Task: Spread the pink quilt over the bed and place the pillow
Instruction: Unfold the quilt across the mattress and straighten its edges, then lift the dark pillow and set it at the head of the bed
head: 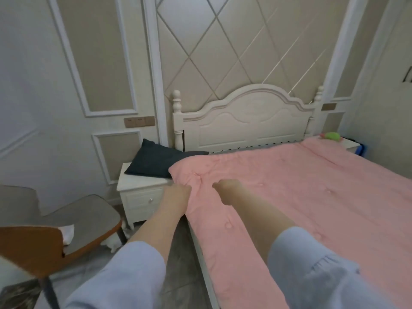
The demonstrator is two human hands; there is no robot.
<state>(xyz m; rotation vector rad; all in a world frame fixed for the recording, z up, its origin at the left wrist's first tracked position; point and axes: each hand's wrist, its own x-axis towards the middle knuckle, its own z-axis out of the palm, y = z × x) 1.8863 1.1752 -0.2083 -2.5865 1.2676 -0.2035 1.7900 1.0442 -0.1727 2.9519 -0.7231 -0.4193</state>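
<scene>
Both hands pinch the pink quilt (289,186) at the bed's near head corner: left hand (176,195) on its edge, right hand (225,190) just inboard, probably tugging that corner square. The dark pillow (153,161) waits on the nightstand (138,188) beside the headboard (245,121). No readable writing anywhere.

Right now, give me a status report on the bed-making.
Both hands, left and right, gripping pink quilt near its head corner. Quilt spread over bed. Dark pillow on nightstand, not placed. Nothing in the way.
</scene>
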